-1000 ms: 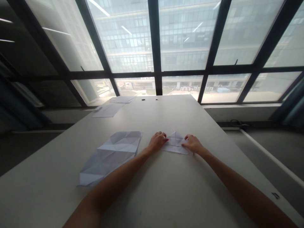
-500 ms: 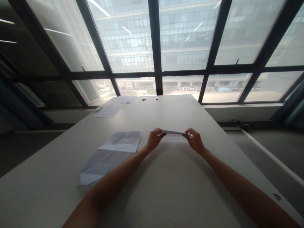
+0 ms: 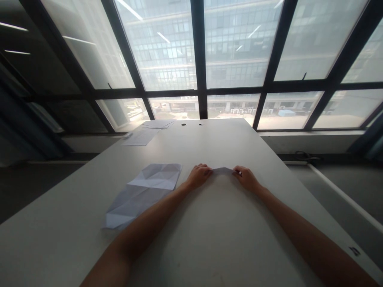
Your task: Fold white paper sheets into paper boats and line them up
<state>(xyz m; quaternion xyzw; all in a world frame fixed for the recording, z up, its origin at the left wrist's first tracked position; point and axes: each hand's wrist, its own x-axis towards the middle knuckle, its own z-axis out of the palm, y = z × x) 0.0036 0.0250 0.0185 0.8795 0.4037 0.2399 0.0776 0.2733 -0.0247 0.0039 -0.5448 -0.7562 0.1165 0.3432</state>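
A small folded piece of white paper stretches between my two hands, low over the table. My left hand has its fingers closed on the paper's left end. At the right end, my right hand pinches it between thumb and fingers. Both ends of the paper are hidden under the fingers. To the left of my left forearm lies a larger creased sheet of white paper, its fold lines plain and its near part partly behind the forearm.
The white table reaches to the windows. Flat paper sheets lie at its far left corner. Two small holes show near the far edge. A small dark object is by the right edge. A cable lies beyond the table at right.
The folded paper has come down lower and now shows a flat face with a slight peak rather than a thin edge. My left hand has turned more palm-down. The view has shifted slightly.
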